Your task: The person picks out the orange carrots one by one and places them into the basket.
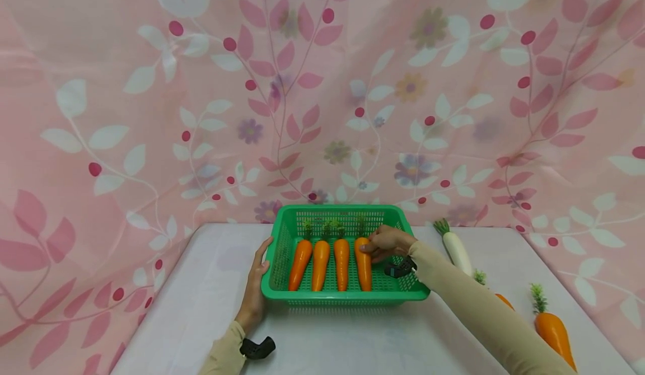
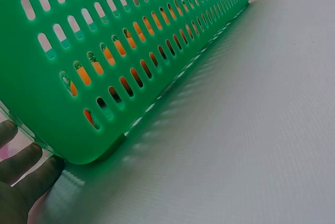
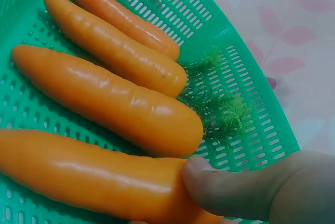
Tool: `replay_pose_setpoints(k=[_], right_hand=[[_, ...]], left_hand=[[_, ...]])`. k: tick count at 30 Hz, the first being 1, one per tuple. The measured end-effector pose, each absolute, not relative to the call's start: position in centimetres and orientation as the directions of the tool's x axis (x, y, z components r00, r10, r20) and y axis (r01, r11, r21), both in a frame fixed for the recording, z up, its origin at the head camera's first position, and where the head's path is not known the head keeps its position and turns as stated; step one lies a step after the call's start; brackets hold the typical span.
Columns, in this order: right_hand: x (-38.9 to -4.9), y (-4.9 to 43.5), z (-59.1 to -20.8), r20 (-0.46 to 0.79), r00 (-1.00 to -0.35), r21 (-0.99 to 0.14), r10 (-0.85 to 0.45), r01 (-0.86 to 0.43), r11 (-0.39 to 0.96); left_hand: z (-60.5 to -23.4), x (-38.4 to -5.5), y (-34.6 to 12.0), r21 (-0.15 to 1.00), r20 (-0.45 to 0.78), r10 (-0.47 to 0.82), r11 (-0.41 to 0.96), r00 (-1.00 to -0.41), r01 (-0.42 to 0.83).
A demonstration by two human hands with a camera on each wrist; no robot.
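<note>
A green plastic basket (image 1: 347, 295) with slotted walls stands on the table. Orange carrots with leafy green tops lie side by side in it, among them a leftmost carrot (image 1: 300, 264) and a middle carrot (image 1: 341, 263). My right hand (image 1: 387, 242) reaches in over the right side and pinches the rightmost carrot (image 1: 364, 268) near its leafy end. In the right wrist view, the thumb (image 3: 230, 185) presses on top of this carrot (image 3: 99, 174). At the basket's left side is my left hand (image 1: 254, 288), its extended fingers (image 2: 39, 179) touching the outer wall.
Right of the basket lie a white radish (image 1: 457, 252) with green stems, a carrot (image 1: 504, 301) partly covered by the right sleeve (image 1: 468, 302), and another carrot (image 1: 553, 334). A pink floral cloth (image 1: 322, 112) hangs behind the white table (image 1: 211, 274).
</note>
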State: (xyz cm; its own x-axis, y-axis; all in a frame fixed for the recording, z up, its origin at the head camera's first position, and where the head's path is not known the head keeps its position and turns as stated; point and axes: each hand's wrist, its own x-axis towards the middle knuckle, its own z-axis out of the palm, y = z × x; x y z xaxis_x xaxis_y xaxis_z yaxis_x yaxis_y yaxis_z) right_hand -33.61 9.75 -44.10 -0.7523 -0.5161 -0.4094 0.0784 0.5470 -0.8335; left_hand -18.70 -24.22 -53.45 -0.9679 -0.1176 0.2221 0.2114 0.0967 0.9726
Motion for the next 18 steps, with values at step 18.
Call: replay_pose_setpoints(k=[18], right_hand=[[-33.99, 9.36, -44.01, -0.415, -0.777, -0.791, -0.474, 0.05, 0.61]], left_hand=[[-53.62, -18.85, -24.34, 0.978, 0.206, -0.106, 0.063, -0.973, 0.2]])
